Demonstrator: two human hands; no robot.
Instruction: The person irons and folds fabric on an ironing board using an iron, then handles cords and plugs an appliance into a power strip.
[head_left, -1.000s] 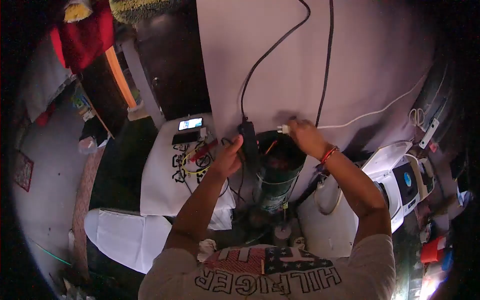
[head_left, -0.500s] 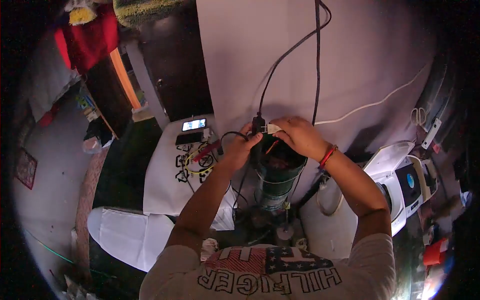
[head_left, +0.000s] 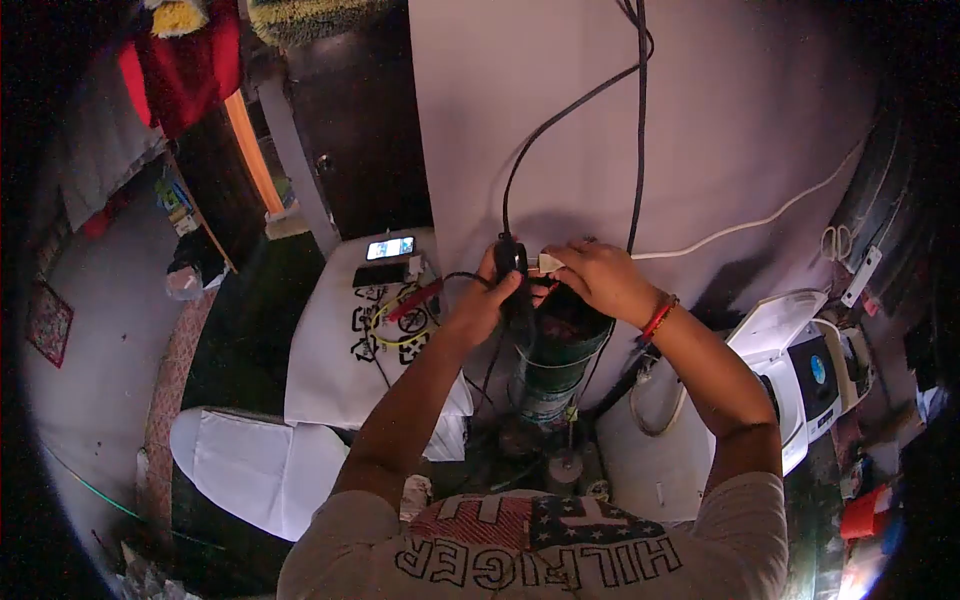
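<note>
My left hand (head_left: 478,308) is closed around a black extension socket (head_left: 511,256) that has a black cord running up from its top. In my right hand (head_left: 606,281), a white plug (head_left: 549,263) is pinched between thumb and fingers. The plug's prongs point left at the side of the socket. Whether they have entered it, I cannot tell. Both hands are above the rim of a dark green bucket (head_left: 553,362), whose contents are mostly in shadow. A dark cable with a red part (head_left: 425,293) runs to the left of my left hand.
A white covered surface (head_left: 320,375) on the left bears a lit phone (head_left: 390,248), a dark flat object (head_left: 380,275) and a yellow cable (head_left: 383,338). To the right is a white washing machine (head_left: 795,420) with its lid raised. Scissors (head_left: 836,243) hang on the far right.
My left hand has turned the black socket so more of its glossy face shows. The white plug in my right hand has come slightly nearer to it.
</note>
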